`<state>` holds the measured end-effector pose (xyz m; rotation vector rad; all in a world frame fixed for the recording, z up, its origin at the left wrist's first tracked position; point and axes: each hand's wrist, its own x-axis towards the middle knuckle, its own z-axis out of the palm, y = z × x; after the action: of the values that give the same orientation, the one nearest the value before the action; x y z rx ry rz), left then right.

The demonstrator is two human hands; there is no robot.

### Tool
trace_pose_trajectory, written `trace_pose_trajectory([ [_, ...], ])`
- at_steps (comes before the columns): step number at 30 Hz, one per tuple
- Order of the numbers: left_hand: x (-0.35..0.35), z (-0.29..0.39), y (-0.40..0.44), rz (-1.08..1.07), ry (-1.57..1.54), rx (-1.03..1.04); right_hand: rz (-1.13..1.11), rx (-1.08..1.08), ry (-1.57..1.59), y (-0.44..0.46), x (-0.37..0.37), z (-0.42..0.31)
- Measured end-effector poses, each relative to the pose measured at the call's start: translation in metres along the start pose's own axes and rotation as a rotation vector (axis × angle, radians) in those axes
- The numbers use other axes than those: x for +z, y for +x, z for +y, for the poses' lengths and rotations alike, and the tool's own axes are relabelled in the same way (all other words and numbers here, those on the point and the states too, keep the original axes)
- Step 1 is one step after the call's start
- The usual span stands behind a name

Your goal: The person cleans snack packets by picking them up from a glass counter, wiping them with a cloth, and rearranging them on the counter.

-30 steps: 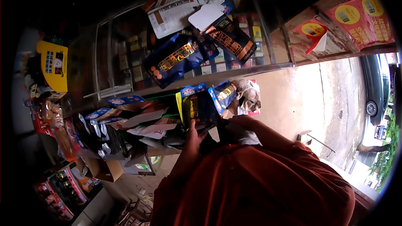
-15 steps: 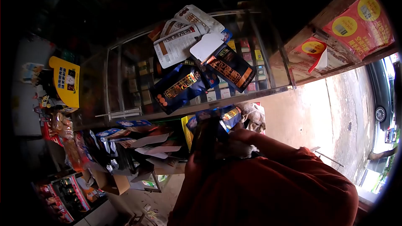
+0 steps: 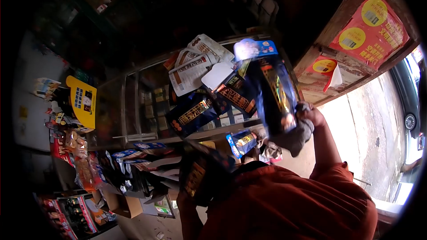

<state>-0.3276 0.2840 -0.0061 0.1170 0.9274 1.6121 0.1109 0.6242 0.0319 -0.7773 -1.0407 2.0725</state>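
My right hand (image 3: 310, 113) is closed at the lower edge of a dark blue packet (image 3: 278, 91) with gold lettering and a light blue top, raised over the right end of the glass counter. A grey cloth (image 3: 293, 138) hangs from the same hand. Lower left, my left hand (image 3: 185, 201) grips a second dark packet (image 3: 200, 175) by its bottom; its fingers are mostly in shadow. On the counter, under the raised packet, lie another blue packet (image 3: 192, 113), a black packet (image 3: 238, 92) with orange lettering and white printed packets (image 3: 191, 74).
The glass counter (image 3: 133, 104) holds small boxes. Below it, several upright packets (image 3: 142, 164) stand in a row beside a cardboard box (image 3: 122, 205). A small blue packet (image 3: 243, 142) lies near my chest. A wooden panel (image 3: 331, 49) stands right; a car (image 3: 407, 102) is outside.
My hands have moved apart from in front of my chest. The right one has risen to the right with a packet and the cloth; the left has shifted down and left with another packet.
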Motion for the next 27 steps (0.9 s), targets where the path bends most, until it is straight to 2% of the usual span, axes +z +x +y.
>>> trace_pose_trajectory([
  [1, -0.004, -0.003, 0.009, 0.079, -0.035, -0.006, 0.076, 0.032, 0.005, 0.011, -0.002, -0.004],
  [2, -0.055, -0.021, 0.022, 0.183, 0.262, 0.064, 0.150, 0.066, 0.010, 0.023, -0.007, -0.005],
  [4, -0.035, -0.026, 0.041, 0.015, -0.002, 0.105, 0.268, 0.124, -0.082, 0.049, -0.043, 0.011],
  [6, 0.021, -0.016, 0.058, -0.111, -0.232, 0.055, 0.442, 0.224, -0.320, 0.060, -0.051, 0.016],
  [7, 0.031, -0.015, 0.063, -0.125, -0.211, 0.053, 0.372, 0.238, -0.541, 0.064, -0.082, 0.031],
  [8, 0.035, -0.015, 0.068, -0.151, -0.160, 0.077, 0.354, 0.268, -0.943, 0.062, -0.082, 0.025],
  [10, 0.057, -0.010, 0.069, -0.134, -0.117, 0.100, 0.242, 0.255, -1.193, 0.045, -0.070, 0.004],
  [12, 0.091, -0.001, 0.067, -0.093, -0.023, 0.133, 0.147, 0.099, -1.215, 0.019, -0.042, -0.022],
  [13, 0.103, 0.001, 0.067, -0.063, 0.070, 0.150, 0.260, 0.184, -0.729, 0.003, -0.014, -0.036],
  [14, 0.107, 0.000, 0.068, -0.064, 0.068, 0.142, 0.250, 0.109, -0.601, -0.007, -0.005, -0.044],
  [16, 0.118, -0.005, 0.072, -0.014, 0.150, 0.187, 0.280, -0.199, -0.199, -0.017, 0.014, -0.047],
  [18, 0.143, -0.006, 0.074, -0.035, 0.171, 0.139, 0.354, -0.421, 0.050, -0.021, 0.069, -0.059],
  [19, 0.155, -0.009, 0.074, -0.040, 0.204, 0.115, 0.390, -0.454, 0.003, -0.024, 0.093, -0.063],
  [21, 0.172, -0.021, 0.080, -0.102, 0.240, 0.071, 0.250, -0.605, -0.272, -0.024, 0.138, -0.054],
  [22, 0.181, -0.024, 0.080, -0.142, 0.257, 0.016, 0.092, -0.652, -0.566, -0.023, 0.158, -0.048],
  [23, 0.192, -0.034, 0.084, -0.157, 0.293, 0.082, -0.094, -0.779, -0.782, -0.015, 0.172, -0.035],
  [24, 0.202, -0.043, 0.087, -0.171, 0.325, 0.151, -0.176, -0.758, -0.983, -0.018, 0.186, -0.017],
  [25, 0.208, -0.044, 0.083, -0.244, 0.292, 0.016, -0.204, -0.696, -1.296, -0.022, 0.195, -0.002],
  [26, 0.209, -0.048, 0.089, -0.193, 0.216, -0.090, -0.118, -0.704, -1.480, -0.031, 0.203, 0.001],
  [27, 0.217, -0.050, 0.085, -0.244, 0.281, -0.041, -0.069, -0.762, -1.396, -0.032, 0.194, 0.010],
])
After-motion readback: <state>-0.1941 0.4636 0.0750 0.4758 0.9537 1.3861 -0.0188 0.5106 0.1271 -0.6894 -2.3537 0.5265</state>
